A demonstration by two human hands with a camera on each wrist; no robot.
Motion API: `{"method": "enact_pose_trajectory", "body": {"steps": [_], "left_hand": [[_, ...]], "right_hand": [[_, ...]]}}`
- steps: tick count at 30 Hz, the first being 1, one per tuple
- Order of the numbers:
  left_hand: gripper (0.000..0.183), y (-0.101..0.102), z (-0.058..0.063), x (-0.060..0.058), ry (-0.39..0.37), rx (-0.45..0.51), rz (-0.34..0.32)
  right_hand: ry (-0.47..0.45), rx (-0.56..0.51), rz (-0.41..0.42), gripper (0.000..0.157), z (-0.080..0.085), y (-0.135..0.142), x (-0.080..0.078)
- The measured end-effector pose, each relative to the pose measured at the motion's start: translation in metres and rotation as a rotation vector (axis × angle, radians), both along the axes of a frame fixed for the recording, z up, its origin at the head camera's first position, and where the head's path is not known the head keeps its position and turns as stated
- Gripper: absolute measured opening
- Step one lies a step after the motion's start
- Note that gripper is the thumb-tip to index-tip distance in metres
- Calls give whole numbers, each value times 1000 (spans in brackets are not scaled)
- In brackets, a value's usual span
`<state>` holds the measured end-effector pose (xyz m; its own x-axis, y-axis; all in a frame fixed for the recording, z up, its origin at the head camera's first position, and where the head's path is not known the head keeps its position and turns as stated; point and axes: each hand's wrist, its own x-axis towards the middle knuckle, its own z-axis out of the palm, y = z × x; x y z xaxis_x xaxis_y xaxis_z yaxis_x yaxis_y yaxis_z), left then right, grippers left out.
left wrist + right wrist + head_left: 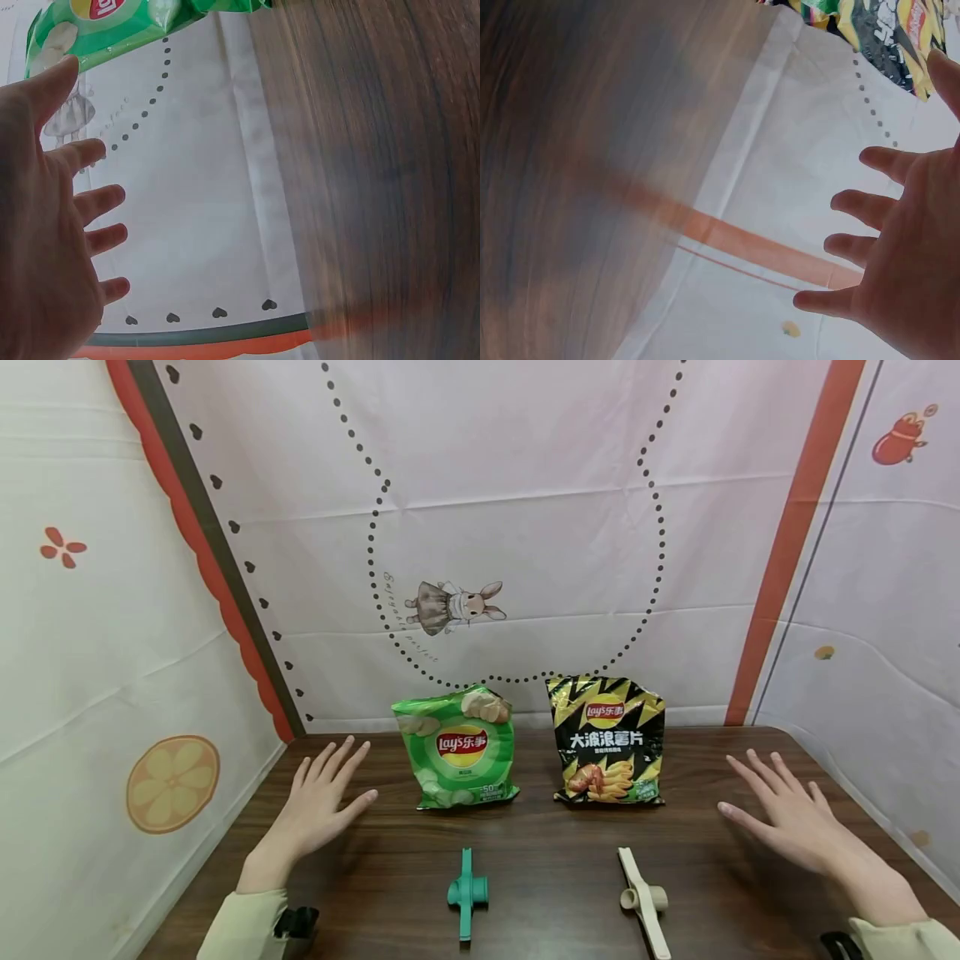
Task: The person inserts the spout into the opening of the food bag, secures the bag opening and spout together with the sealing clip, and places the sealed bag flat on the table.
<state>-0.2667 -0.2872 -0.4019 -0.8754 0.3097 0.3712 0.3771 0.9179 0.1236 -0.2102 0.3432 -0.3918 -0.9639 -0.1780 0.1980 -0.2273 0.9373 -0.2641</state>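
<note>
My left hand is held over the left side of the table, fingers straight and spread, holding nothing. A green Lay's chip bag stands to its right, near the back edge. On the opposite side, my right hand has its fingers spread too, with nothing in it. Left of that hand stands a black and yellow Lay's chip bag. In front of the bags lie two bar-shaped clips, each with a short round tube at its middle: a green clip and a cream clip.
The dark wood table ends at a white printed cloth hanging behind it. More of this cloth hangs along the left and right sides. Dark bands are on both wrists.
</note>
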Motion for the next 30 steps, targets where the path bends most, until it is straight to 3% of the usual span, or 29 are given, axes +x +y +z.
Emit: {"method": "enact_pose_trajectory", "body": {"steps": [16,30], "left_hand": [[74,-1,3,13,31,16,-40],[65,5,-3,16,140,75,-155]], "right_hand": [[91,-69,114,72,3,-25,14],[115,-101,234,69,6,-53,20]]}}
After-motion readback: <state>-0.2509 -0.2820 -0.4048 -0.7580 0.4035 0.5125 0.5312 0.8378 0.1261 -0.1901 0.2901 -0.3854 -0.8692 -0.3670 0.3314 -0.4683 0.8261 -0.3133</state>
